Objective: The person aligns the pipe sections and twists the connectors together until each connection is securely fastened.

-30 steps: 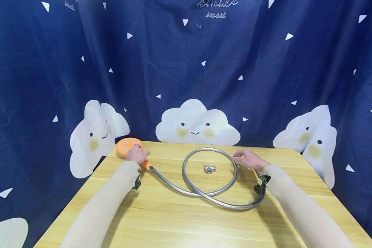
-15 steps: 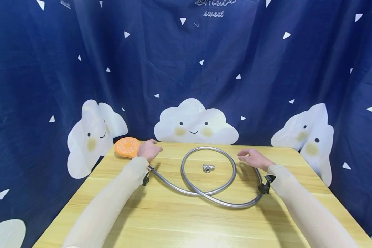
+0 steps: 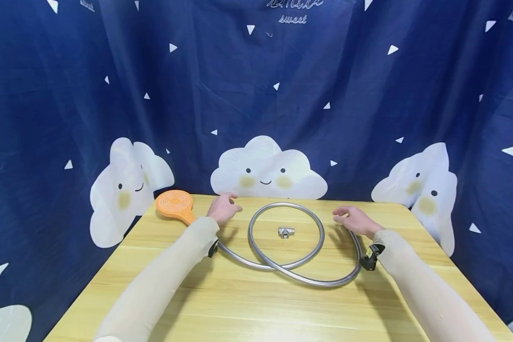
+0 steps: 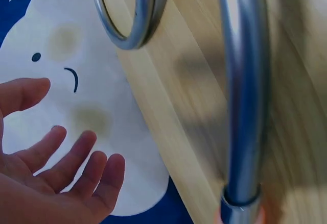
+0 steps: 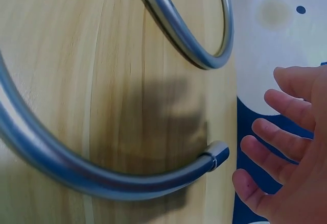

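Left of the head view's centre, the orange shower head (image 3: 174, 203) lies on the worktop (image 3: 256, 313), its handle (image 3: 187, 217) slanting toward lower right. The grey hose (image 3: 325, 284) loops mid-frame around a metal fitting (image 3: 286, 232), whose long axis runs left to right. The left hand (image 3: 223, 209) and right hand (image 3: 358, 221) hover either side of the fitting, fingers (image 4: 113, 180) bent and spread apart.
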Available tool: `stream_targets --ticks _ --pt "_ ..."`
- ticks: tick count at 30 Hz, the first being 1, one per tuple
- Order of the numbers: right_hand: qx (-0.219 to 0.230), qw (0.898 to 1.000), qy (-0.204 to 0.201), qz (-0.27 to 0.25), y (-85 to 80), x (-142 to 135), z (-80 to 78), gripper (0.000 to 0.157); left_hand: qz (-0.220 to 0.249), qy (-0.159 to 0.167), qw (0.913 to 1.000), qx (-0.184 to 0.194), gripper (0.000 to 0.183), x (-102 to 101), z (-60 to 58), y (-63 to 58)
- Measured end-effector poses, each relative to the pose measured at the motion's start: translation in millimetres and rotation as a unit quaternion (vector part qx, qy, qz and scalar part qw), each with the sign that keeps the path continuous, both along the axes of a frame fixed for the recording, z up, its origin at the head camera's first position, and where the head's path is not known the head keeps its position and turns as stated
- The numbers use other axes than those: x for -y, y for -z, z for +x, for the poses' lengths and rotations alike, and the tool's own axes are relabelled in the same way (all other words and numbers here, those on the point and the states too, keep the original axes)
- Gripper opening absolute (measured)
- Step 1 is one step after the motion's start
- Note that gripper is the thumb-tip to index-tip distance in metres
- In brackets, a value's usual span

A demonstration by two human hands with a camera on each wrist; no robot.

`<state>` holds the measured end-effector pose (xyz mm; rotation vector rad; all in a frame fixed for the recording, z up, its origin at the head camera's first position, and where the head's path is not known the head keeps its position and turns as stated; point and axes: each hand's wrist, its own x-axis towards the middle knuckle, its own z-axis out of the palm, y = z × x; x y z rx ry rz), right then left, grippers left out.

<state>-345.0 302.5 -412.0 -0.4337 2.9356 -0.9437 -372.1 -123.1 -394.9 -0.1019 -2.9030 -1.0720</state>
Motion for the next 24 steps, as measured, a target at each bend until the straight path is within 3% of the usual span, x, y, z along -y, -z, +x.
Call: stream_targets --ticks 12,24 --pt "0.002 1.000 0.019 -0.015 8.3 -14 6.1 0.040 0.090 0.098 0.9908 0.026 0.056 -25 -10.4 6.6" --pt "0.005 0.999 0.050 -0.009 14.3 -30 12.0 0.040 0.078 0.167 0.9807 0.066 0.059 -49 -7.7 6.8"
